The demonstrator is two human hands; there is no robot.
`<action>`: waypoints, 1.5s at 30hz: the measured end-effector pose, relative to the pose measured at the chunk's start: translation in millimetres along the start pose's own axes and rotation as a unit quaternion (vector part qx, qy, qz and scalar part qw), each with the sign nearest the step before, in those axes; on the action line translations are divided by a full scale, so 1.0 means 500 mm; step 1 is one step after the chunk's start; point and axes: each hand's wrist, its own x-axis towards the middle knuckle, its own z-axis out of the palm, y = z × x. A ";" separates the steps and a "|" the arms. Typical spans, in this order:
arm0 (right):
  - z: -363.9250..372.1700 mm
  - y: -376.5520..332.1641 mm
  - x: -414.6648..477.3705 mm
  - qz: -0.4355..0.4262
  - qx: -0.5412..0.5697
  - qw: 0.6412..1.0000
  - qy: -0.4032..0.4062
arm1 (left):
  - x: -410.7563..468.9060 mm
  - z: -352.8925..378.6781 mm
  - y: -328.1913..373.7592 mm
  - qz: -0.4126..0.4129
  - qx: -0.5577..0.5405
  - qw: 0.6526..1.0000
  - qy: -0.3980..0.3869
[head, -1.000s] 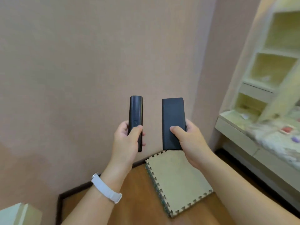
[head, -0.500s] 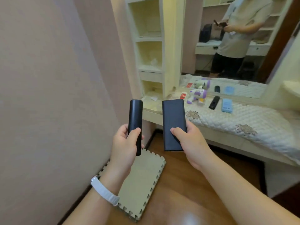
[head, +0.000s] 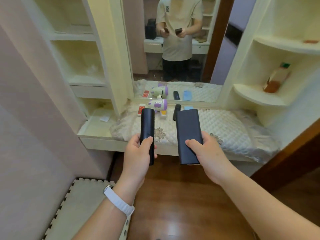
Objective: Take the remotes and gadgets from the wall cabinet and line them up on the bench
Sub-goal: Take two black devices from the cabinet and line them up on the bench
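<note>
My left hand grips a slim black remote, held upright in front of the bench. My right hand holds a flat black power bank, also upright. Behind them lies the bench, covered by a quilted white cloth. Along its back, by the mirror, sit a small red and white gadget, a white and purple toy, a black remote and a light blue gadget, partly hidden by the power bank.
A mirror above the bench reflects a person holding both items. Cream shelves stand at the left, curved shelves with a bottle at the right. A foam mat lies on the wooden floor near the left wall.
The view has swung right from the bare wall to face the bench and mirror. Both hands keep the same grip on the remote and power bank, now nearer the bench.
</note>
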 end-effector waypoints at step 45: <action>-0.578 0.145 0.838 0.138 0.019 0.990 0.024 | 0.666 0.767 -0.205 -0.136 0.109 0.984 -0.033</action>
